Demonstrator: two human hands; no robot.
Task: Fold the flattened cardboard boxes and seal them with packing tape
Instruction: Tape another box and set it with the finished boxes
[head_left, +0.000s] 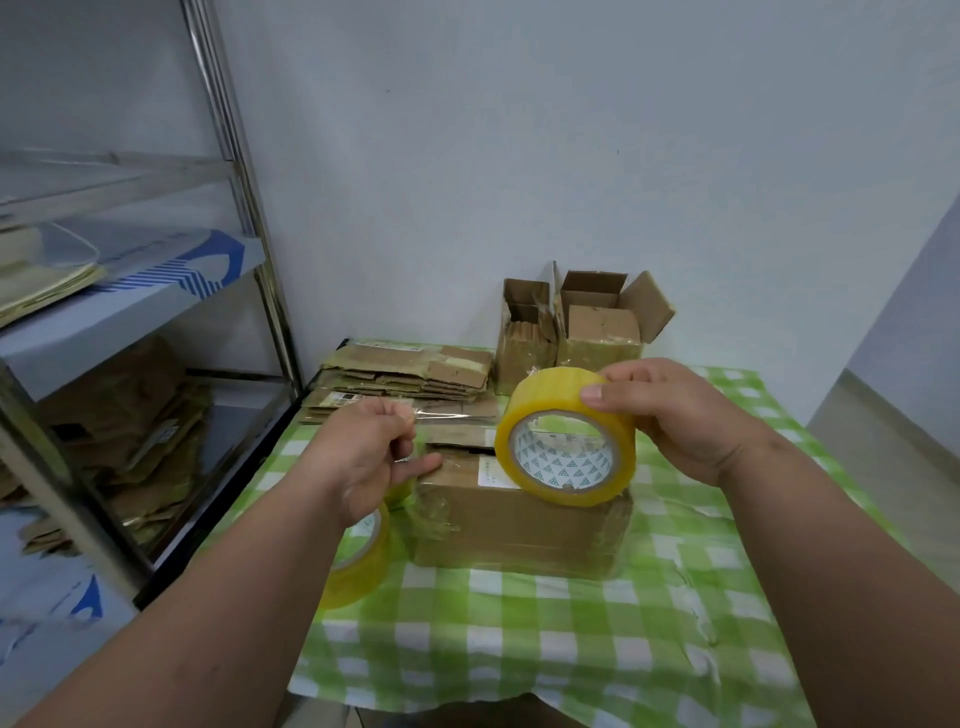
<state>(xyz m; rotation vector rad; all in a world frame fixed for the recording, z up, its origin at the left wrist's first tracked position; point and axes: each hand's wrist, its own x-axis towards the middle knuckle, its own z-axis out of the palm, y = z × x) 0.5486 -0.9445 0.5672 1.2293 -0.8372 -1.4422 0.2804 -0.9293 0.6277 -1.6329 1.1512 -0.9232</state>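
A metal shelf rack stands at the far left, holding worn flattened cardboard on its lower level. Beside it is a table with a green and white checked cloth. Near the table's left edge a second tape roll lies partly hidden under the left forearm. The left hand pinches the free end of a clear tape strip between thumb and fingers. The strip stretches rightward to a yellow tape roll, which the right hand grips around its rim. The roll rests on top of a folded cardboard box at the table's centre. Behind, a stack of flattened boxes lies at the left rear, and two open boxes stand against the wall.
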